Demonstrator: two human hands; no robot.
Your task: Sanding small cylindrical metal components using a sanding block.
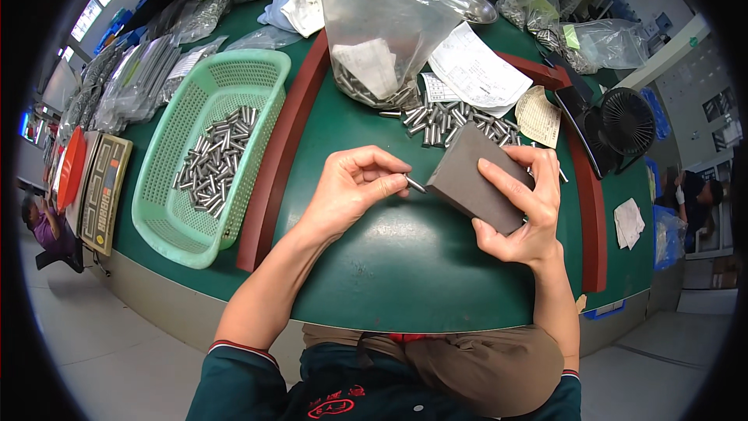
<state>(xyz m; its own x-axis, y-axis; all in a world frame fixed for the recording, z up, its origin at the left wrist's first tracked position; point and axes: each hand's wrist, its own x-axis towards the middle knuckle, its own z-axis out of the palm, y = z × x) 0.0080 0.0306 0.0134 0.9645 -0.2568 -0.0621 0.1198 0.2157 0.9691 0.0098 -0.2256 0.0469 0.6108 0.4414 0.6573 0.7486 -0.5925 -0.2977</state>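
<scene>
Between the thumb and fingers of my left hand [347,187] is a small shiny metal pin [416,184]. Its free end points right, close to the lower left corner of a dark grey-brown rectangular block [472,174]; whether they touch I cannot tell. My right hand [538,214] grips that block from its right side, holding it tilted above the green table. Just beyond the block lies a loose heap of similar metal pins [440,122]. A pale green perforated basket [265,101] on the left holds many more short metal pins [214,164].
Dark red bars [273,187] frame the work area at left, back and right. A large clear bag [374,23] of pins stands at the back beside printed papers [479,70]. A black fan [627,121] is at right, a scale [104,195] at far left. Other people are in the background.
</scene>
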